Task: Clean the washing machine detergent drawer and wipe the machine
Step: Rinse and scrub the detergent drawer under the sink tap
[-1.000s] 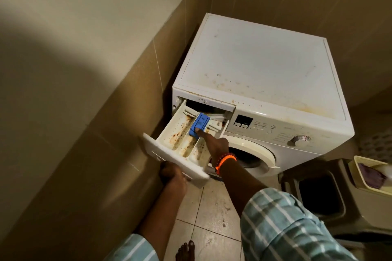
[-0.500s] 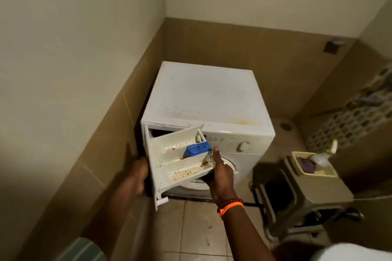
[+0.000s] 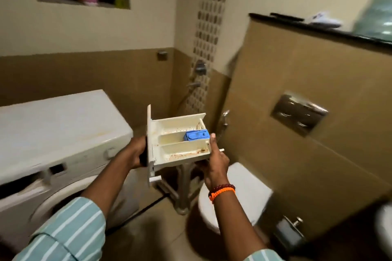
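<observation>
hands left [image 3: 139,151] and right [image 3: 215,160] grip drawer [image 3: 180,146] between washer [image 3: 63,129] and toilet [image 3: 244,188].

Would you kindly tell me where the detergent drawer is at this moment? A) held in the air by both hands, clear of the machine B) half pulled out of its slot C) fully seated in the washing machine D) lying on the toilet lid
A: the detergent drawer is gripped by the left hand at its front panel and the right hand at its rear end, apart from the washing machine.
</observation>
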